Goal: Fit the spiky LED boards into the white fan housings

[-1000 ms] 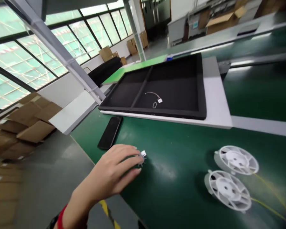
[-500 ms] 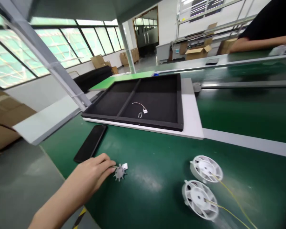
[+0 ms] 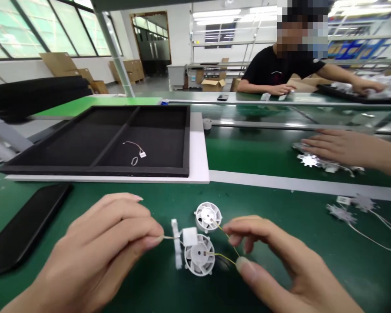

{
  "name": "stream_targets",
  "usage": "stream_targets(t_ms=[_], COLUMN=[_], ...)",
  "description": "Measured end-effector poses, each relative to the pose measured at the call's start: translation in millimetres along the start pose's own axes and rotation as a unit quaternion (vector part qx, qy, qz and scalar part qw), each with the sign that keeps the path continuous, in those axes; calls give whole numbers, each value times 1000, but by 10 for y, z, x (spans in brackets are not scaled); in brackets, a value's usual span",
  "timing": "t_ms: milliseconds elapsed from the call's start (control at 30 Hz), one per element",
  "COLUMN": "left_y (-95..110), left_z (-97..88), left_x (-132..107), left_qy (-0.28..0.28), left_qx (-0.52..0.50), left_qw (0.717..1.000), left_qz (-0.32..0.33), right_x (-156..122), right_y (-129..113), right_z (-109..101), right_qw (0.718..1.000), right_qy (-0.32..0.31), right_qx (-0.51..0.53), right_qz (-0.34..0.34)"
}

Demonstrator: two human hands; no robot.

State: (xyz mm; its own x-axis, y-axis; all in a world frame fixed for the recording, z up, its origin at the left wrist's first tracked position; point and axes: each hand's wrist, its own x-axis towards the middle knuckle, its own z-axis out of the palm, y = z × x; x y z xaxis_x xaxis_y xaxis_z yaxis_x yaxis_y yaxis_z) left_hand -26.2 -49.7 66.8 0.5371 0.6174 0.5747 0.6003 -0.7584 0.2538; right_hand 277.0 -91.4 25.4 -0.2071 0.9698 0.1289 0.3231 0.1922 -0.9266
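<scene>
Two bare hands face each other, nearest to the viewer, over a green table (image 3: pixel 169 198). The left hand (image 3: pixel 101 243) has its grip closed on a thin lead (image 3: pixel 168 238), fingertips pinched together; just beyond them is a small pale piece (image 3: pixel 177 250), seen nearly edge-on, with a white tag (image 3: pixel 190 236) beside it. The right hand (image 3: pixel 276 256) has a loose grip, finger and thumb apart around yellow wires (image 3: pixel 226 257); whether the thumb touches them cannot be told. Between the hands sit the lower white fan (image 3: pixel 198 256), partly behind the tag, and, just beyond, the upper white fan (image 3: pixel 208 216). The step in hand appears to be handling the leaded piece next to the fans; the next move seems to call for a steady left pinch and care not to drag the wires. A black phone-like slab (image 3: pixel 29 226) limits room at left, but bare surface lies ahead, up to the near edge of a black-framed panel (image 3: pixel 143 171). To the right, star-shaped pieces (image 3: pixel 343 213) with trailing leads narrow the space. Farther off, another person's hand (image 3: pixel 345 148) covers more such pieces, and a co-worker in black (image 3: pixel 276 69) sits opposite.
</scene>
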Motion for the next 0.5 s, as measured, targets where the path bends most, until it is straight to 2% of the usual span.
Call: stream_targets(t_ms=[67, 100, 167, 233, 267, 300, 367, 433, 500], left_y=[58, 73, 91, 112, 130, 153, 209, 255, 263], left_z=[187, 271, 408, 499, 529, 551, 578, 598, 629], left_x=[157, 209, 249, 198, 147, 89, -19, -74, -74], left_qy=[23, 32, 40, 33, 32, 31, 26, 20, 29], left_qx=[-56, -75, -87, -73, -64, -57, -57, -68, -82], left_qw=[998, 996, 993, 993, 993, 995, 997, 997, 996], left_qz=[14, 28, 64, 89, 93, 78, 33, 21, 34], right_x=[50, 73, 103, 114, 117, 120, 131, 145, 147], right_y=[-76, -71, -25, 14, 17, 10, -24, -51, -45], right_z=[62, 98, 170, 233, 259, 279, 303, 308, 299], right_qw=[991, 974, 914, 850, 832, 826, 845, 889, 941], right_qy=[-48, -69, -123, -172, -186, -188, -161, -114, -68], right_qx=[105, 191, 361, 467, 487, 489, 461, 390, 289], right_qz=[68, 96, 140, 171, 189, 206, 216, 210, 165])
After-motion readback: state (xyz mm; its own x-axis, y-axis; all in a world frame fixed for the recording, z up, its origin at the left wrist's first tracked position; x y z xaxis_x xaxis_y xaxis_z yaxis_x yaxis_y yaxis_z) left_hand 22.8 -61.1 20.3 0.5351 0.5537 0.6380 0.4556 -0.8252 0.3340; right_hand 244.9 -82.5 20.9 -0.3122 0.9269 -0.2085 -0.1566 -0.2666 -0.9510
